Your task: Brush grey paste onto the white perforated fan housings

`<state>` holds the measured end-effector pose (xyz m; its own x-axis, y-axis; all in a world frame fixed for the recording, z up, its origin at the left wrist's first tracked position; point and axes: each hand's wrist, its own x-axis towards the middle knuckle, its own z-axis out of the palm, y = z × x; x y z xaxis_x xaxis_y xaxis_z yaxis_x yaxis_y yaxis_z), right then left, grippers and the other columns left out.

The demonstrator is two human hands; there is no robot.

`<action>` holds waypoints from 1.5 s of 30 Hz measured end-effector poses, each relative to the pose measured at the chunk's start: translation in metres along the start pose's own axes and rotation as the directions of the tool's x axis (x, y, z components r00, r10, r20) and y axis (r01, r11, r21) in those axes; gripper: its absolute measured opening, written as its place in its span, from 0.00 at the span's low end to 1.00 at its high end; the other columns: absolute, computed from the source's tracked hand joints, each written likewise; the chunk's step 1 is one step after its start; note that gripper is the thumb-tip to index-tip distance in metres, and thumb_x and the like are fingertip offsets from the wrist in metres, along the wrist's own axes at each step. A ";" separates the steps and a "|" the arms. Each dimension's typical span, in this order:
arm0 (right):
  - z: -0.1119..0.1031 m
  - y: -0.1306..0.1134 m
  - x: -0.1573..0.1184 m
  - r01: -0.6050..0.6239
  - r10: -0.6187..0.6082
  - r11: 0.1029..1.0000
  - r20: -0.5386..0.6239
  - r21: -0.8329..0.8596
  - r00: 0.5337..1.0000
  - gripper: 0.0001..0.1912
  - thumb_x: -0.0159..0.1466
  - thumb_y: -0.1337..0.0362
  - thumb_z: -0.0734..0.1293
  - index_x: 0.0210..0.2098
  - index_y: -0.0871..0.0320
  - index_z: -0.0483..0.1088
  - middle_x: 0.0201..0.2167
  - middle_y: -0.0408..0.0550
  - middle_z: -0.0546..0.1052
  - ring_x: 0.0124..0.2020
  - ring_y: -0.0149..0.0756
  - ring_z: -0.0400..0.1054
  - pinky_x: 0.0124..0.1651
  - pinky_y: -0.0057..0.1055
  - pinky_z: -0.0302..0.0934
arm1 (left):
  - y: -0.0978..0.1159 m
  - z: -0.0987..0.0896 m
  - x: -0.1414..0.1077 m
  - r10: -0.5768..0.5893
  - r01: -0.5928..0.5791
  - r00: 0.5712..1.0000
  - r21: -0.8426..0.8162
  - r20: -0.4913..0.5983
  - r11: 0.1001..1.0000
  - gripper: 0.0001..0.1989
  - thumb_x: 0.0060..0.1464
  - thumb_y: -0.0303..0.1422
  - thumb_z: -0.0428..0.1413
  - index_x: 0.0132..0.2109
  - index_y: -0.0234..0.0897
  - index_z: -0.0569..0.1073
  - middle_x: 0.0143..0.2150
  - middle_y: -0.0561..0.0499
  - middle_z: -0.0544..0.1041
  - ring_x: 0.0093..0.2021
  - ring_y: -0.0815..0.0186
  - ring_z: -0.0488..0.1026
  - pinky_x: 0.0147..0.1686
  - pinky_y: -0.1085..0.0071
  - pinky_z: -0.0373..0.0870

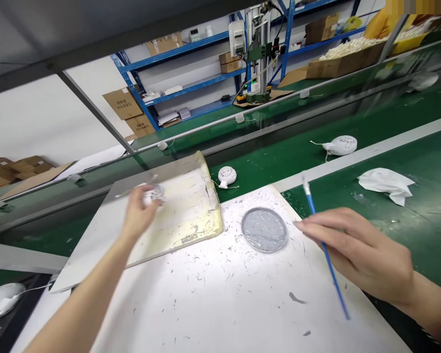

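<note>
My left hand [141, 206], slightly blurred, is closed on a white round lattice-patterned casing [155, 195] with a thin cord, above the pale padded board [176, 201]. My fingers hide part of it. In my right hand [360, 250] is a thin blue paintbrush [330, 264], its bristles pointing up and away. A shallow round dish of grey paste [264, 229] lies on the white board between my hands, nearer the right one. Grey smears and flecks dot the white board [213, 304] around it.
On the green conveyor belt [286, 157] lie two similar white casings [227, 175] and a crumpled white tissue [385, 184]. Another corded white casing [2, 301] sits at lower left. Behind are a metal rail, blue shelves [191, 88], cartons and a person's yellow sleeve [378, 24].
</note>
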<state>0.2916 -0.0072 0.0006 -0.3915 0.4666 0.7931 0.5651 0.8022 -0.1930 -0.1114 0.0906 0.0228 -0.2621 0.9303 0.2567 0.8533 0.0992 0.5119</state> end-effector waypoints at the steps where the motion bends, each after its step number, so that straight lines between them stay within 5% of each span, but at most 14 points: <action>1: 0.003 0.004 0.002 -0.029 0.029 0.999 -0.011 0.020 1.000 0.26 0.64 0.80 0.61 0.56 0.50 0.69 0.40 0.47 0.77 0.39 0.36 0.73 0.38 0.32 0.69 | -0.019 -0.014 0.018 -0.033 0.036 0.999 0.068 -0.043 0.997 0.16 0.50 0.34 0.55 0.47 0.39 0.66 0.51 0.44 0.67 0.59 0.48 0.61 0.59 0.53 0.59; 4: 0.008 0.013 0.005 -0.141 0.142 0.988 -0.014 0.055 0.990 0.22 0.66 0.77 0.62 0.54 0.50 0.70 0.43 0.47 0.76 0.41 0.35 0.72 0.41 0.33 0.70 | -0.057 -0.057 0.052 -0.130 0.149 0.986 0.211 -0.105 0.966 0.12 0.47 0.31 0.57 0.40 0.37 0.65 0.49 0.43 0.65 0.61 0.40 0.56 0.58 0.41 0.55; 7: 0.005 0.017 0.005 -0.221 0.224 0.972 -0.033 0.083 0.974 0.19 0.66 0.73 0.63 0.52 0.50 0.72 0.43 0.47 0.75 0.43 0.36 0.72 0.42 0.32 0.70 | -0.060 -0.077 0.064 -0.141 0.167 0.984 0.302 -0.106 0.939 0.14 0.45 0.30 0.60 0.39 0.37 0.65 0.51 0.43 0.65 0.62 0.35 0.50 0.54 0.35 0.56; 9: 0.001 0.018 0.003 -0.270 0.279 0.953 -0.052 0.139 0.959 0.18 0.66 0.72 0.64 0.52 0.48 0.72 0.43 0.46 0.76 0.42 0.36 0.73 0.41 0.33 0.71 | -0.043 -0.068 0.068 -0.076 0.091 0.995 0.335 -0.058 0.938 0.14 0.48 0.33 0.59 0.43 0.36 0.67 0.54 0.42 0.65 0.64 0.34 0.46 0.54 0.34 0.55; 12: -0.004 0.019 0.000 -0.387 0.402 0.902 -0.047 0.190 0.914 0.14 0.66 0.69 0.65 0.47 0.47 0.75 0.39 0.43 0.79 0.40 0.37 0.75 0.39 0.34 0.73 | 0.004 -0.024 0.071 0.157 -0.194 0.977 0.306 0.142 0.932 0.17 0.55 0.34 0.53 0.51 0.34 0.69 0.61 0.41 0.64 0.65 0.41 0.51 0.60 0.43 0.54; 15: -0.004 0.019 0.000 -0.491 0.495 0.848 0.033 0.201 0.868 0.08 0.66 0.64 0.65 0.39 0.49 0.78 0.35 0.42 0.81 0.37 0.37 0.77 0.39 0.33 0.75 | 0.057 0.034 0.069 0.435 -0.529 0.797 0.137 0.419 0.838 0.17 0.55 0.31 0.51 0.52 0.41 0.73 0.64 0.51 0.65 0.65 0.55 0.57 0.64 0.59 0.53; 18: 0.000 0.018 0.000 -0.539 0.518 0.806 0.150 0.244 0.842 0.09 0.65 0.61 0.66 0.36 0.52 0.79 0.34 0.44 0.82 0.35 0.37 0.78 0.40 0.32 0.75 | 0.097 0.079 0.067 0.549 -0.663 0.593 -0.030 0.588 0.748 0.18 0.51 0.26 0.51 0.47 0.43 0.77 0.63 0.53 0.68 0.64 0.57 0.60 0.62 0.62 0.56; 21: 0.007 0.015 0.000 -0.546 0.495 0.787 0.235 0.287 0.837 0.11 0.66 0.60 0.65 0.35 0.54 0.80 0.34 0.46 0.82 0.36 0.38 0.77 0.40 0.32 0.74 | 0.115 0.103 0.069 0.547 -0.657 0.516 -0.105 0.659 0.747 0.18 0.45 0.23 0.53 0.43 0.42 0.79 0.63 0.49 0.68 0.63 0.52 0.61 0.59 0.58 0.60; 24: 0.013 0.012 -0.001 -0.525 0.448 0.782 0.283 0.335 0.848 0.10 0.67 0.62 0.64 0.39 0.54 0.79 0.35 0.46 0.82 0.38 0.36 0.77 0.41 0.31 0.73 | 0.120 0.116 0.074 0.511 -0.583 0.551 -0.134 0.660 0.801 0.18 0.40 0.21 0.55 0.40 0.39 0.79 0.61 0.44 0.69 0.61 0.46 0.61 0.59 0.51 0.58; 29: 0.020 0.010 -0.004 -0.538 0.444 0.759 0.313 0.368 0.840 0.10 0.67 0.61 0.64 0.39 0.54 0.79 0.36 0.47 0.82 0.38 0.37 0.76 0.42 0.33 0.73 | 0.119 0.127 0.075 0.432 -0.346 0.728 -0.259 0.532 0.902 0.20 0.43 0.28 0.59 0.47 0.36 0.75 0.59 0.39 0.68 0.61 0.44 0.60 0.61 0.46 0.53; 34: 0.028 0.014 -0.007 -0.677 0.591 0.620 0.332 0.396 0.735 0.11 0.64 0.56 0.67 0.36 0.53 0.80 0.38 0.47 0.82 0.40 0.39 0.77 0.47 0.35 0.73 | 0.118 0.102 0.058 0.318 -0.040 0.848 -0.548 0.424 0.835 0.24 0.64 0.42 0.39 0.61 0.37 0.60 0.60 0.38 0.67 0.55 0.54 0.69 0.50 0.55 0.70; 36: 0.033 0.017 -0.009 -0.745 0.671 0.502 0.346 0.440 0.656 0.12 0.62 0.54 0.68 0.36 0.53 0.80 0.37 0.48 0.82 0.41 0.40 0.77 0.48 0.36 0.73 | 0.116 0.083 0.043 0.254 0.175 0.864 -0.733 0.434 0.657 0.22 0.66 0.42 0.36 0.61 0.39 0.61 0.59 0.40 0.68 0.53 0.58 0.71 0.47 0.60 0.73; 40: 0.046 0.025 -0.011 -0.798 0.821 0.133 0.386 0.588 0.421 0.15 0.58 0.50 0.72 0.36 0.54 0.80 0.36 0.50 0.82 0.38 0.36 0.76 0.46 0.32 0.72 | 0.110 0.049 0.005 0.111 0.615 0.785 -0.788 0.609 -0.026 0.17 0.66 0.35 0.43 0.58 0.38 0.64 0.55 0.43 0.72 0.51 0.61 0.73 0.45 0.66 0.75; 45: 0.052 0.030 -0.007 -0.607 0.838 -0.298 0.507 0.737 0.204 0.15 0.49 0.56 0.79 0.33 0.56 0.80 0.35 0.46 0.81 0.32 0.27 0.73 0.40 0.19 0.71 | 0.103 0.037 -0.037 0.016 0.686 0.721 -0.709 0.693 -0.164 0.18 0.66 0.36 0.43 0.58 0.34 0.64 0.54 0.40 0.73 0.48 0.57 0.74 0.37 0.65 0.78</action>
<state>0.2734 0.0325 -0.0411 0.0254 0.9558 -0.2929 -0.4656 -0.2480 -0.8496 0.0027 0.0795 0.0350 0.1375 0.9168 -0.3748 -0.6391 0.3712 0.6736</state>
